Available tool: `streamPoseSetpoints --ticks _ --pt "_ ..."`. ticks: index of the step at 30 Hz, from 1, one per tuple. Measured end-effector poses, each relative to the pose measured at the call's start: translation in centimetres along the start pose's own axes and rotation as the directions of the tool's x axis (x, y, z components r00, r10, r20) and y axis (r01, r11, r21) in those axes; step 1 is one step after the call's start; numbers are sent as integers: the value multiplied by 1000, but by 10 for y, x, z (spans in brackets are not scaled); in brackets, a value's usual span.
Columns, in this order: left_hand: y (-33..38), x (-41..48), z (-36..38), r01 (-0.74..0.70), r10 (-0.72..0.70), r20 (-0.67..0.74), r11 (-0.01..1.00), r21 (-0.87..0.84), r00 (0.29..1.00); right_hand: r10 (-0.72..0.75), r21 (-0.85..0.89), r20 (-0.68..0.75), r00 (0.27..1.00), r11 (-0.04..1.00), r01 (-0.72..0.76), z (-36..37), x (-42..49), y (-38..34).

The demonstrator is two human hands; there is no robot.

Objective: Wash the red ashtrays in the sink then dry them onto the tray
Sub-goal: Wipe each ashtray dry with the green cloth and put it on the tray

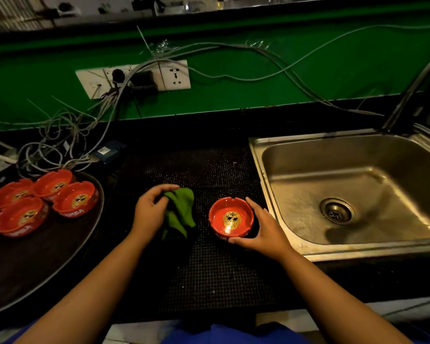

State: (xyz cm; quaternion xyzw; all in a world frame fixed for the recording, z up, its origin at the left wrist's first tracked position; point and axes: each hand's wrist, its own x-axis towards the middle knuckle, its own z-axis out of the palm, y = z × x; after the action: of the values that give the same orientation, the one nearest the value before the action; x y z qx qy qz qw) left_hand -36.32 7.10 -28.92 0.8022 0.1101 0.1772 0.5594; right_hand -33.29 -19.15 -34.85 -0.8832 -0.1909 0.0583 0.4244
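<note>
**While the right hand [261, 232] holds one ashtray [230, 217], the left hand [149, 212] takes the cloth [181, 209]**

Between the tray [35, 269] and the sink [258, 175] a black mat [209, 269] lies on the table [358, 276], and both hands are over it. The right hand is curled round the right side of the red ashtray: the thumb is at the near rim and the fingers reach round the far side. The ashtray is upright, open side up, and a gold picture shows on its bottom. It is just left of the sink's rim, outside the basin. I cannot tell if it stands on the mat or is lifted a little above it.

The left hand grips the crumpled green cloth, with the fingers bent over its top part. The rest of the cloth lies on the mat beside the hand. Cloth and ashtray are near each other but do not touch.

At the far left, the round dark tray carries five other ashtrays [76, 198], close together on its far part; one is cut by the edge of the view. The sink has a drain [336, 211] in its bottom, and a tap [412, 90] rises at its far right corner. Behind, grey cables [67, 135] run along a green wall with a socket [175, 75].
</note>
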Motion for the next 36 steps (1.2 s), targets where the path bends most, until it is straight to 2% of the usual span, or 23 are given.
streamPoseSetpoints --ticks 3,5,7,9,10,11,12,14,17,22,25,29,30,34,36 --pt "26 5 2 -55 56 -34 998 36 998 -8 -16 2 1000 1000 8 1 0 0" --pt "37 -5 20 -99 97 33 993 70 995 -10 -16 1 1000 1000 10 0 1 0" --pt "34 -20 44 -159 117 266 977 141 957 -3 -11 1 1000 1000 4 0 0 -1" --pt "24 -36 62 -247 58 568 933 262 821 -7 4 -3 1000 1000 7 1 -1 -1" --pt "18 -41 68 -314 52 637 899 306 769 -10 12 -7 1000 1000 10 0 -1 0" --pt "12 -42 70 -358 64 646 871 336 761 -11 21 -8 1000 1000 11 0 0 0" --pt "9 -42 70 -385 88 616 846 368 783 -8 29 -5 1000 1000 8 -1 0 -1" --pt "5 -39 69 -462 97 600 737 493 794 -5 33 -5 1000 999 5 -2 1 -1" --pt "7 -30 75 -544 -79 695 562 624 715 -10 49 -9 1000 999 11 -1 2 0" --pt "19 -22 97 -586 -179 762 539 605 622 -2 78 -1 1000 997 2 0 3 3" --pt "20 -20 83 -650 -200 821 523 551 535 -8 85 2 1000 996 8 0 2 4" --pt "17 -12 75 -696 -220 793 385 606 568 -26 63 0 1000 998 26 0 4 5" --pt "18 -12 81 -679 -236 783 397 618 575 -27 62 0 1000 998 27 0 4 5" --pt "21 -16 101 -582 -246 793 566 584 557 -23 89 -19 1000 996 24 0 6 7" --pt "20 -15 99 -582 -236 822 608 541 518 -29 110 -20 999 993 31 0 7 9"
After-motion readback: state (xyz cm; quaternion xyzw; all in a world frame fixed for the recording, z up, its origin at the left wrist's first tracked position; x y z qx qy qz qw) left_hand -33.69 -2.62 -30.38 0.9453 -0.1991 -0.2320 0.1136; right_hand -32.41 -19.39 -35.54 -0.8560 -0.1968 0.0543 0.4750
